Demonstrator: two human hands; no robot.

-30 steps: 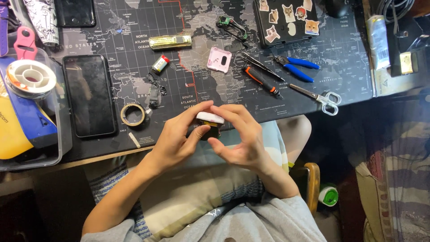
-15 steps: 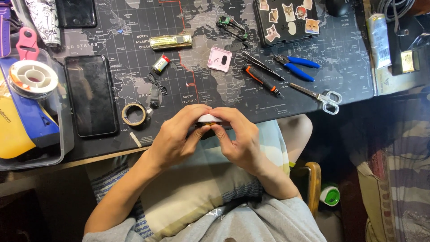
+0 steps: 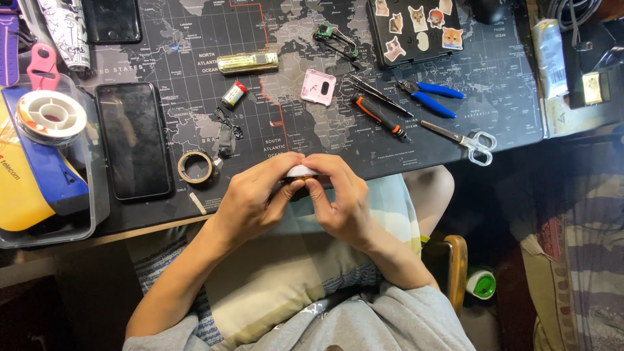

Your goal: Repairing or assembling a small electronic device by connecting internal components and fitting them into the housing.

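Observation:
My left hand [image 3: 255,195] and my right hand [image 3: 340,195] meet at the front edge of the desk, both closed around a small white object [image 3: 301,171]. Only its pale top shows between my fingertips; the rest is hidden by my fingers. Both thumbs press against it from below. The hands sit just above my lap, over the near edge of the dark map-printed desk mat [image 3: 195,65].
On the mat lie a black phone [image 3: 132,140], a tape ring [image 3: 195,167], a small battery [image 3: 233,95], a gold cylinder [image 3: 247,63], a pink square part [image 3: 318,86], a screwdriver [image 3: 380,117], blue pliers [image 3: 430,98] and scissors [image 3: 465,137]. A clear bin [image 3: 45,156] stands at left.
My fingers have closed tighter over the white object, covering more of it. The hands stayed at the desk's front edge.

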